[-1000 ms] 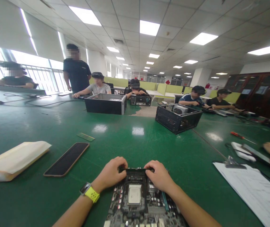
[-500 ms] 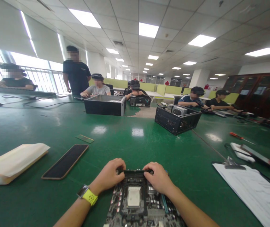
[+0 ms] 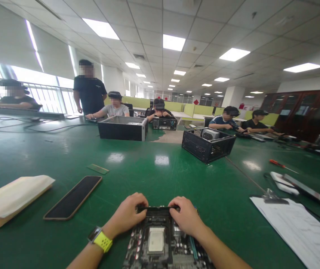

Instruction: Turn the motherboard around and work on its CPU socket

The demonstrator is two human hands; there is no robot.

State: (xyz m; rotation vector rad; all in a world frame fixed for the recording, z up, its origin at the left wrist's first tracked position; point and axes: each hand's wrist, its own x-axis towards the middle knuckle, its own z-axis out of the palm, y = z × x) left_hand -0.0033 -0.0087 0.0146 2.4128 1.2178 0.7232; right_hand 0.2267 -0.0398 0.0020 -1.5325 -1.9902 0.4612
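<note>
A motherboard lies flat in front of me, its lower part cut off by the frame. A pale square processor sits in its socket. Black memory slots run along the far edge. Round the left end of these slots, my left hand is closed, thumb towards the board. My right hand is closed in the same way at the right end. Both sets of fingertips are partly hidden behind the edge. A yellow-strapped watch is on my left wrist.
Left lie a phone, a paper envelope and a thin green memory stick. A clipboard, a white device and a screwdriver lie right. Open computer cases stand ahead; several people work beyond.
Both hands keep their grip at the ends of the memory slots, with almost no movement. The view has tilted up a little, so the table things appear slightly lower.
</note>
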